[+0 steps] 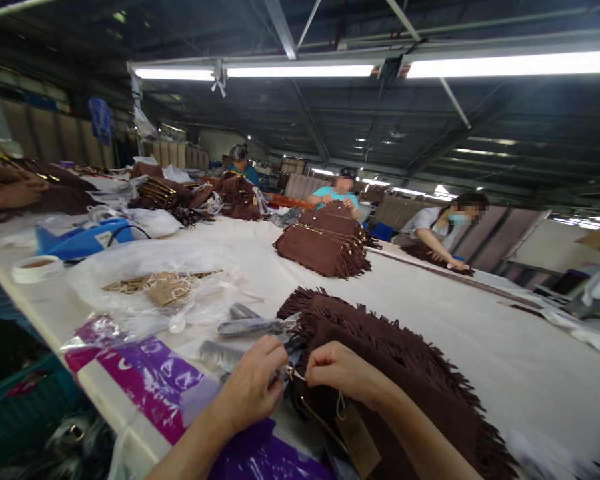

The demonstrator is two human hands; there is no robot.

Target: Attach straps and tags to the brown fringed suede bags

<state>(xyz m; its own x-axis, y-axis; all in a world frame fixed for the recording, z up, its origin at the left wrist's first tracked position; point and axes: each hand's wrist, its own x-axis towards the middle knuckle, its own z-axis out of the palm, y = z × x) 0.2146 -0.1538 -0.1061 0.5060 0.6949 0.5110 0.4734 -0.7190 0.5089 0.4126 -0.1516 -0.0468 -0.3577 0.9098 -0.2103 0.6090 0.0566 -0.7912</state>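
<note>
A dark brown fringed bag (pixel 405 380) lies on the table in front of me, its fringe spread towards the right. At its left end, near a small gold metal ring, my left hand (pixel 257 380) is closed in a pinch; its fingertips hide what they hold. Just right of the ring, my right hand (pixel 337 370) pinches a short white string between thumb and fingers. Below that hand, a brown paper tag (pixel 359 437) on a white loop lies against the bag. Grey wrapped pieces (pixel 253 325) lie beyond my left hand.
A plastic bag with paper tags (pixel 167 288) sits left of centre, near a tape roll (pixel 37 269) and a blue object (pixel 85 237). Purple plastic packaging (pixel 155 380) covers the near edge. Stacked brown bags (pixel 320 247) stand farther back. Several people work around the table.
</note>
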